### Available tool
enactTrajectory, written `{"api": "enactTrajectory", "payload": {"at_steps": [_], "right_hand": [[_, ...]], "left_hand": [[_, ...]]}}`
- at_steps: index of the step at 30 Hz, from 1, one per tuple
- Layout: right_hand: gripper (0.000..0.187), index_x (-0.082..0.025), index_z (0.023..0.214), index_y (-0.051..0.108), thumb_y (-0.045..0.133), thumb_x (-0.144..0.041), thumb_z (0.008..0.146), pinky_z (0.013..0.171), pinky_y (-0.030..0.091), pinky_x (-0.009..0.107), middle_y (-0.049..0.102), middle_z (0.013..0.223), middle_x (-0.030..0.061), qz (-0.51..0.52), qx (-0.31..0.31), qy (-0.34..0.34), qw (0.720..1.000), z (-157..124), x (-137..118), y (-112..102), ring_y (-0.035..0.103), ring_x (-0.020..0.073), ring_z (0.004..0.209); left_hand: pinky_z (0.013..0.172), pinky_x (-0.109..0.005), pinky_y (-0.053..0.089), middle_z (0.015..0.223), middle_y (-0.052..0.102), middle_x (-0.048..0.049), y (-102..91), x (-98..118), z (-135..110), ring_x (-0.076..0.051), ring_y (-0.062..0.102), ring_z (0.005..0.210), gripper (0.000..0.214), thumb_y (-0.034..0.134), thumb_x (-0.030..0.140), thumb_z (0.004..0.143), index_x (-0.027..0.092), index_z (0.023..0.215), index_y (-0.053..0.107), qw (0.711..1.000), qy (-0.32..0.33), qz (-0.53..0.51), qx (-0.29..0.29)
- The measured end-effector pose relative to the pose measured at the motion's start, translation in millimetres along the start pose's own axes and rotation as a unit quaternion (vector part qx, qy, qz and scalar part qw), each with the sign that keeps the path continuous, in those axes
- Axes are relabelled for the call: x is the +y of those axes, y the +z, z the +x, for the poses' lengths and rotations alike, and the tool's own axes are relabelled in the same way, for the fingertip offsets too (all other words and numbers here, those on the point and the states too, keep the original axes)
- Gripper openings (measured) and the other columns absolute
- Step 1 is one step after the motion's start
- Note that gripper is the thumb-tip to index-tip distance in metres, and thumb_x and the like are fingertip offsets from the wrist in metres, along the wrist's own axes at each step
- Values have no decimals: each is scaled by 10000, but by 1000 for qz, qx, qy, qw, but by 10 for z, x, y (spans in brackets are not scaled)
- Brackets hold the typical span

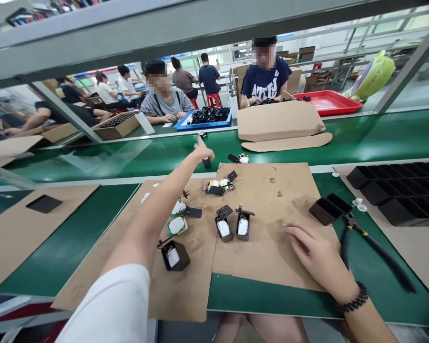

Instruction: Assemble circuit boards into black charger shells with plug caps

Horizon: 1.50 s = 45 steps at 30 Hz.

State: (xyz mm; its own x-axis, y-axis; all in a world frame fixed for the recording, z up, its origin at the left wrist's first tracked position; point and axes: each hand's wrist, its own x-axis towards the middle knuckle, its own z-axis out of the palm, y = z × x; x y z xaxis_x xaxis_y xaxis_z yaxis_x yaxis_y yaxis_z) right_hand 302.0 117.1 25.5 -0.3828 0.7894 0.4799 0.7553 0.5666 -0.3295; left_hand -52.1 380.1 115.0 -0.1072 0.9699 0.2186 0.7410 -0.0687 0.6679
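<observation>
My left hand (203, 151) is stretched far forward over the green conveyor belt (103, 157), fingers closed round a small black part (207, 162) at the far edge of the cardboard sheet (271, 200). My right hand (312, 252) rests flat on the cardboard, fingers spread, holding nothing. Two open black cases (233, 226) with white inserts stand in front of it. A third case (174, 255) and loose circuit boards (219, 186) lie further left.
Black pliers (375, 250) lie right of my right hand, beside a black two-slot holder (329, 208) and black trays (400, 190). Across the belt sit two people, a blue bin of black parts (205, 118), a cardboard box (279, 121) and a red tray (329, 102).
</observation>
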Motion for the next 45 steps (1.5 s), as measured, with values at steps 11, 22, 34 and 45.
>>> {"api": "enactTrajectory", "payload": {"at_steps": [11, 22, 34, 45], "right_hand": [[214, -228, 1021, 689, 475, -229, 999, 761, 641, 364, 780, 1055, 55, 81, 9, 41, 996, 16, -29, -8, 766, 223, 903], [280, -192, 1209, 655, 499, -262, 988, 1071, 528, 465, 702, 1250, 139, 74, 135, 118, 981, -99, -143, -177, 654, 279, 1204], [245, -256, 1151, 677, 691, -311, 912, 930, 525, 478, 699, 1137, 115, -26, -8, 125, 992, -335, -460, 92, 605, 332, 1139], [387, -236, 1271, 642, 680, -375, 911, 917, 457, 463, 683, 1204, 153, -10, -21, 190, 981, -579, -433, -212, 579, 350, 1128]], "left_hand": [[973, -469, 585, 1313, 626, -103, 899, 592, -10, -230, 648, 1146, 403, 624, 410, 976, 168, 1297, 595, 954, -40, 252, -157], [928, -274, 515, 1216, 730, -35, 615, 1296, -1273, -210, 689, 1079, 479, 777, 280, 739, 225, 1186, 616, 897, 265, 121, -331], [972, -387, 514, 1376, 630, -207, 972, 2001, -2047, -333, 647, 1226, 696, 646, 595, 846, 130, 1332, 468, 906, 204, 109, -354], [805, -355, 539, 1120, 724, -194, 940, 2205, -2195, -336, 710, 1042, 408, 692, 302, 815, 105, 1145, 556, 929, 185, 117, -300]]}}
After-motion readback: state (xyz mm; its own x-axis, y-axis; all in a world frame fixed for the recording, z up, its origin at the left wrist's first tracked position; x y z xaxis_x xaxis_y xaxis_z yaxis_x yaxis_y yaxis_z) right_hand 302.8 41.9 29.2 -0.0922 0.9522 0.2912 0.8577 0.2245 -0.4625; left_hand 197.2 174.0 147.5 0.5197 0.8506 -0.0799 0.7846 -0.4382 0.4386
